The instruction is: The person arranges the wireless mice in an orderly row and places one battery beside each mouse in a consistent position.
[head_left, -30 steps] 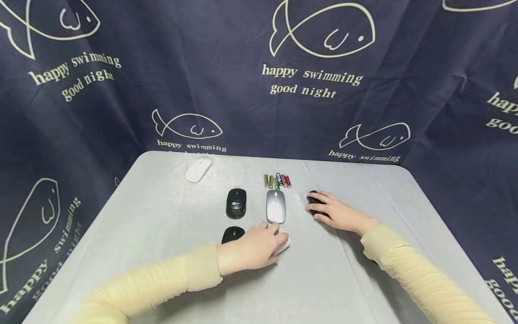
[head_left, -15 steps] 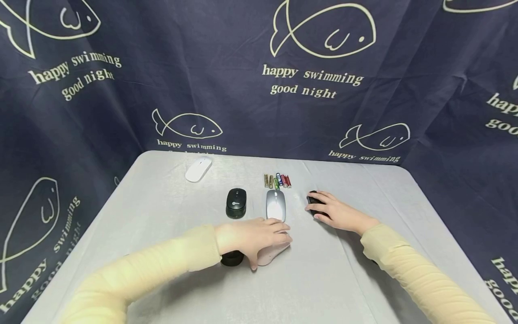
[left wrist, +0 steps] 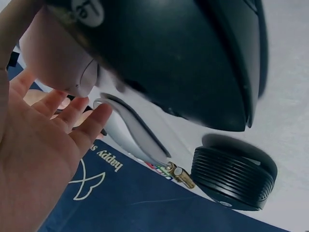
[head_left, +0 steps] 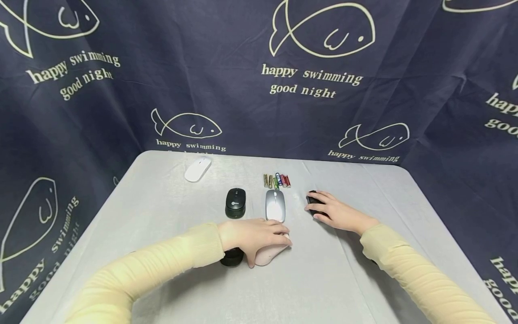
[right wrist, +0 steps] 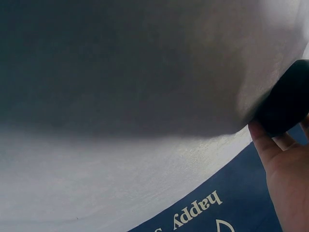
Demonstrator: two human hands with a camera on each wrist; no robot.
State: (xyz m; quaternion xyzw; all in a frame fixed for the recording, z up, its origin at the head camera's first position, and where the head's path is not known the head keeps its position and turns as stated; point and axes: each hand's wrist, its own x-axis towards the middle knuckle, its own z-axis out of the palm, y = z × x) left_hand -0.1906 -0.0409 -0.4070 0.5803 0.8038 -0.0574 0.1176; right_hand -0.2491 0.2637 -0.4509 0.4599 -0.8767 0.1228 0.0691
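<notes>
My left hand [head_left: 259, 236] lies across a pale pink computer mouse [head_left: 269, 254], thumb along the near side and fingers over the far side. In the left wrist view its fingertips reach the pink mouse [left wrist: 55, 53]. Partly hidden under that wrist is a black mouse [head_left: 232, 258], which looms large in the left wrist view. Further right, my right hand [head_left: 336, 211] grips another black mouse [head_left: 313, 200], its fingers draped over it. The right wrist view shows fingers against this dark mouse [right wrist: 285, 104]. A silver-grey mouse [head_left: 275, 206] sits just beyond the left hand.
Several small batteries [head_left: 277, 181] are lined up behind the silver mouse. A black mouse [head_left: 235, 202] stands to its left, and a white mouse [head_left: 198, 169] lies at the table's back left. A dark blue fish-print curtain [head_left: 251, 108] surrounds the pale table [head_left: 315, 288].
Over the last second my left hand turned and spread across the pink mouse, its thumb moving to the near left. Since half a second ago it has barely moved. The right hand stayed put.
</notes>
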